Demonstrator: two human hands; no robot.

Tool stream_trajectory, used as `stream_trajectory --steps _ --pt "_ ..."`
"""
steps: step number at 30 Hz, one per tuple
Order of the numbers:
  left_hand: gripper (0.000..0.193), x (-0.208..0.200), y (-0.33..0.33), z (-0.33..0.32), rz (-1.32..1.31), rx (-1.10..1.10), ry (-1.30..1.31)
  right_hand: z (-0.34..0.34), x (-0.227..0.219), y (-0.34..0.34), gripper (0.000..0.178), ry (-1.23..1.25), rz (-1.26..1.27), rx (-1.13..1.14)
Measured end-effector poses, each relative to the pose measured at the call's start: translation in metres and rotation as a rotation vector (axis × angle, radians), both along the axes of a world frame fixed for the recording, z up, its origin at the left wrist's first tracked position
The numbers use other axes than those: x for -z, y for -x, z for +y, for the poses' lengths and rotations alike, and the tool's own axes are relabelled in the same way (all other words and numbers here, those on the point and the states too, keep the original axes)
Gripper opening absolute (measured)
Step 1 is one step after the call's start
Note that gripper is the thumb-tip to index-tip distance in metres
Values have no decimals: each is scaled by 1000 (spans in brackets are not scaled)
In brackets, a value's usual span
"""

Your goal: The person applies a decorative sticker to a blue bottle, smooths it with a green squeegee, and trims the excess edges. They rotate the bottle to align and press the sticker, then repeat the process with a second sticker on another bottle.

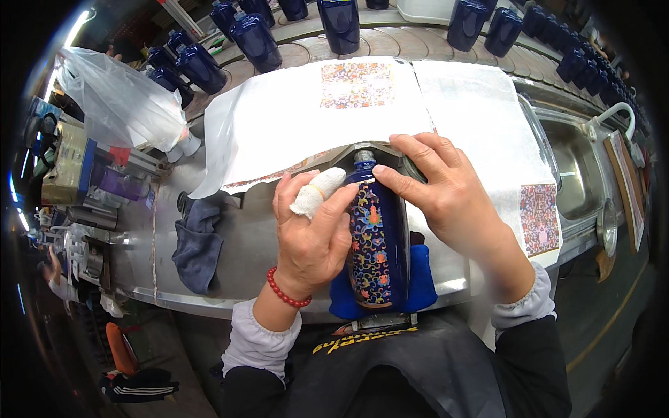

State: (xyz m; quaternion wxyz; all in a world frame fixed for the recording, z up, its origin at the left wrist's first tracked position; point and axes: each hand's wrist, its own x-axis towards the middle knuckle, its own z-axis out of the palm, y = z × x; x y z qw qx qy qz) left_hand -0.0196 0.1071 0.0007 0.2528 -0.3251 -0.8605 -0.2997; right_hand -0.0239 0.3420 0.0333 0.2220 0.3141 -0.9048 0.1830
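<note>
A dark blue glass bottle [394, 244] lies in front of me, its neck pointing away. A colourful floral decal [371, 258] covers much of its upward face. My left hand [313, 226] is at the bottle's left shoulder, fingers curled, its thumb tip on the decal's top edge. White wrapping covers its index finger, and red beads circle the wrist. My right hand [446, 195] rests its thumb on the bottle's right shoulder; its other fingers stretch out beyond, apart from the thumb. Beneath the bottle is a bright blue cloth pad [421, 279].
White backing sheets [279, 118] spread across the bench, with patterned decals [357, 85] on them. A grey-blue cloth [197, 244] lies left, below a clear plastic bag [125, 97]. Several blue bottles [256, 43] stand on the curved conveyor [397, 43] behind. A metal sink [575, 167] is right.
</note>
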Motion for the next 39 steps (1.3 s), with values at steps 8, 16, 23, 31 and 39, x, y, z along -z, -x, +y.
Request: stream_trajectory --steps 8,16,23,31,39 --pt "42 -1 2 2 19 4 41 -1 -3 -2 47 13 1 -5" --pt "43 -8 1 9 8 4 85 7 7 -4 60 160 59 63" --pt "38 -8 -6 7 -16 27 10 3 1 -27 27 548 -182 11" --pt "37 -5 -5 7 -1 31 26 12 2 -11 21 722 -664 46" --pt "39 -3 -4 7 26 37 40 9 9 -7 21 960 -920 17"
